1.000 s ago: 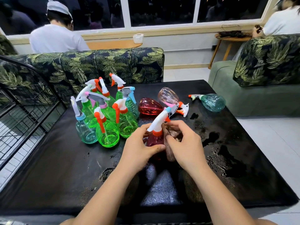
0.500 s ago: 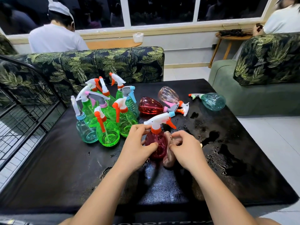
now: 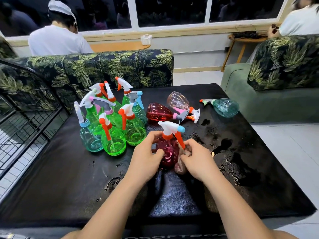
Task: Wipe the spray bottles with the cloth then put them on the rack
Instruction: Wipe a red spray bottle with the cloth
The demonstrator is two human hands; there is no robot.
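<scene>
A dark red spray bottle (image 3: pixel 168 153) with a white and orange trigger head stands upright on the black table (image 3: pixel 69 178). My left hand (image 3: pixel 146 157) grips its left side. My right hand (image 3: pixel 198 160) presses a crumpled pinkish cloth (image 3: pixel 180 167) against the bottle's right side. Several upright green and teal spray bottles (image 3: pixel 112 125) cluster to the left. A red bottle (image 3: pixel 159 112), a pale pink bottle (image 3: pixel 178 100) and a teal bottle (image 3: pixel 224 107) lie on their sides behind. The black wire rack (image 3: pixel 22 114) stands at the left.
Water puddles (image 3: pixel 229 152) spread over the table's right half. A leaf-patterned sofa (image 3: pixel 110 66) sits behind the table, another sofa (image 3: pixel 276 83) at the right. Two people sit at the window counter in the background.
The red bottle went from tilted toward me to standing upright on the table. The trigger head turned, its nozzle now pointing left. My right hand with the cloth slid down to the bottle's lower right side.
</scene>
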